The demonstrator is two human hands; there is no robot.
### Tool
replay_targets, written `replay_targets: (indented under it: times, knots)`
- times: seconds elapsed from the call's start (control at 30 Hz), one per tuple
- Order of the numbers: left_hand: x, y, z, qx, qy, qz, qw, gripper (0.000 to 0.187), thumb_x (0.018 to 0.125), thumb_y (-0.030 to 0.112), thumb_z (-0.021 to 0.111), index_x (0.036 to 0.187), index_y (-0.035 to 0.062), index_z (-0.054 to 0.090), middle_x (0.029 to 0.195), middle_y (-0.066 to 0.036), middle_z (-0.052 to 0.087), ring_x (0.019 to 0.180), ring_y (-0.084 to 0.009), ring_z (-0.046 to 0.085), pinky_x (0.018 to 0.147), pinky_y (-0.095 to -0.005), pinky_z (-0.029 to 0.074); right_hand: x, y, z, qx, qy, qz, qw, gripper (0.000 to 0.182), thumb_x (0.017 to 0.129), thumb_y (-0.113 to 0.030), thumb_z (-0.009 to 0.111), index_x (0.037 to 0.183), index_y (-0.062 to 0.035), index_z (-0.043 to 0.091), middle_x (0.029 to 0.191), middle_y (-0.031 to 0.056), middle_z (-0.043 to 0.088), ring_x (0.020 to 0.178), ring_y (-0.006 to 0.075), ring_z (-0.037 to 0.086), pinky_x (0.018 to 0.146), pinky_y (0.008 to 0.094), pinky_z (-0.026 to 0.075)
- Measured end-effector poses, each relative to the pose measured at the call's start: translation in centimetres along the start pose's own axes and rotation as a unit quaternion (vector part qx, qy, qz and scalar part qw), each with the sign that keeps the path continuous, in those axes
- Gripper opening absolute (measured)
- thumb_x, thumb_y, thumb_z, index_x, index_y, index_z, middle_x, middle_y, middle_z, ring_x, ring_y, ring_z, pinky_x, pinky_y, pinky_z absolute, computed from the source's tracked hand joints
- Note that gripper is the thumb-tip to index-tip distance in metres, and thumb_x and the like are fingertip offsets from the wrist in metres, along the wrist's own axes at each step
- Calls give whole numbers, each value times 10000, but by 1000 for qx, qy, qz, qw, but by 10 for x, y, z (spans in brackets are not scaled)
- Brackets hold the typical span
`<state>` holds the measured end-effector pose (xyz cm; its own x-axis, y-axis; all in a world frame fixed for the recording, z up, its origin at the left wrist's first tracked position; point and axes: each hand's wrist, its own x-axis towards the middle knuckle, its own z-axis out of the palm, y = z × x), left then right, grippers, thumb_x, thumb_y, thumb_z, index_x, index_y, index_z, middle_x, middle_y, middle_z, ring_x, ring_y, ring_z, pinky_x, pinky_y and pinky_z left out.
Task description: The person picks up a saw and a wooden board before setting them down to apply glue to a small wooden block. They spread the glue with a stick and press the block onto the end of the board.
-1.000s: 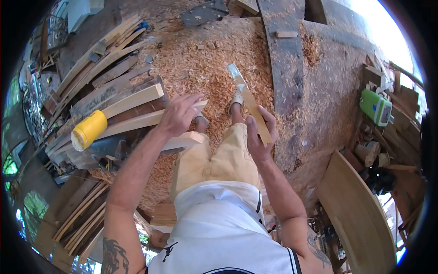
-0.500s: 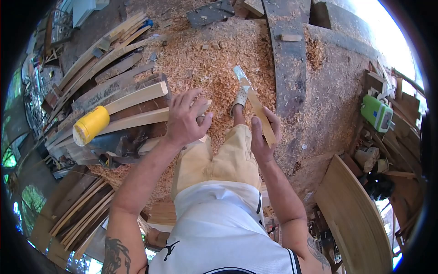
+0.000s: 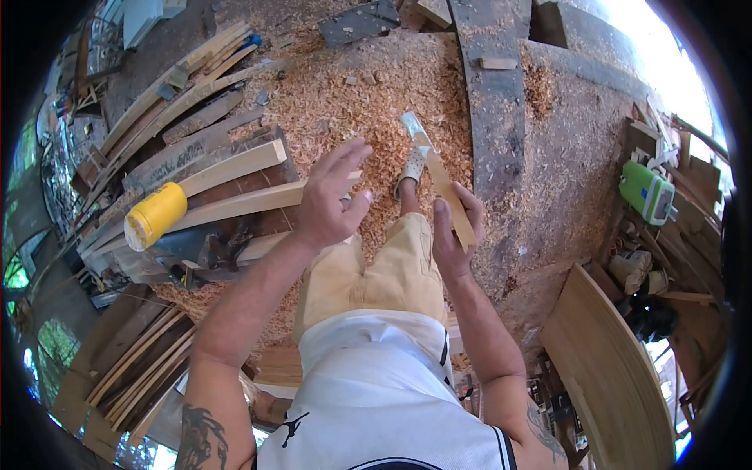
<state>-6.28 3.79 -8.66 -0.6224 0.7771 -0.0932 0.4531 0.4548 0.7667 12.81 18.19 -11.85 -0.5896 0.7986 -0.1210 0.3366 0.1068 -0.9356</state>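
Note:
My right hand [image 3: 450, 252] grips the lower end of a thin flat wooden stick [image 3: 440, 178]. The stick points up and away from me, and its far tip carries a whitish, shiny coating. My left hand [image 3: 325, 207] is open, fingers stretched out, over the end of a pale wooden board [image 3: 243, 207] and partly covering it. Above that board lies a second pale board [image 3: 235, 168]. A yellow tub [image 3: 158, 213] with whitish smears at its lower end rests across the left ends of both boards.
Wood shavings [image 3: 368, 94] cover the ground around my shoe [image 3: 413, 167]. A dark plank [image 3: 497, 117] runs along the right of them. A green box [image 3: 647, 193] stands at far right, above a large leaning panel [image 3: 607, 368]. Stacked strips [image 3: 145, 368] lie lower left.
My left hand has shifted slightly right, and its fingers have straightened and drawn closer together. My right hand and the stick have barely moved.

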Motion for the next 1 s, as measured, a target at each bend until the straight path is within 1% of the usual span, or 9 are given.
replay_targets:
  times: [0.03,0.13,0.2,0.3,0.43,0.53,0.63,0.8,1.0]
  knots:
    - [1,0,-2,-2,12,-5,1000,550,770,148,721,1305,43,651,1375,-182,603,1220,-359,588,1041,-470,453,0,2,0,-1,2,-7,1000,326,978,-104,715,1257,2,587,985,123,744,832,151,728,710,279,588]
    - [-4,-3,-10,119,1,10,993,545,778,126,722,1311,54,636,1290,-171,629,1163,-359,608,1010,-464,468,1,1,-2,-13,4,-24,1000,333,976,-105,717,1262,3,586,995,127,746,843,154,729,715,280,590]
    - [-10,-5,-10,136,11,12,991,492,777,135,737,1256,61,654,1210,-157,644,1111,-359,622,974,-465,482,2,-4,-4,-30,2,-32,999,334,978,-103,715,1266,6,586,1006,131,745,843,149,727,714,277,588]
    - [-15,-10,-3,157,22,20,987,376,774,142,755,1136,76,677,1093,-125,658,1021,-339,645,909,-457,497,0,-4,-1,16,-3,-2,1000,334,981,-94,707,1273,11,583,996,127,742,820,142,720,698,270,583]
    - [-15,-15,8,163,38,20,986,212,776,142,759,963,92,674,956,-78,652,916,-305,657,840,-445,504,3,-5,-1,-5,-7,-26,1000,331,985,-85,700,1277,16,580,970,118,734,791,134,712,671,265,573]
    - [-13,-14,11,170,50,26,984,153,780,133,751,898,96,660,911,-62,641,881,-290,651,814,-435,496,4,-6,-2,0,-2,-28,1000,334,984,-90,704,1277,15,581,966,115,729,783,132,710,656,263,568]
    - [-11,-12,12,176,55,32,982,137,782,132,747,879,101,656,903,-58,639,872,-286,647,800,-427,489,4,-3,-2,6,-4,-21,1000,340,983,-97,708,1279,12,581,968,113,728,783,130,711,651,260,568]
    - [-10,-13,16,188,63,41,979,120,788,130,742,864,111,651,896,-47,634,864,-272,644,800,-418,476,6,-4,-3,-19,-5,-35,999,348,981,-98,710,1285,9,577,951,106,732,785,129,713,654,257,570]
    - [-10,-14,18,200,70,51,976,118,790,134,744,859,109,651,896,-34,637,859,-259,640,809,-411,470,5,-5,-2,-7,-11,-9,1000,356,977,-107,720,1282,10,581,960,118,743,798,129,715,664,262,571]
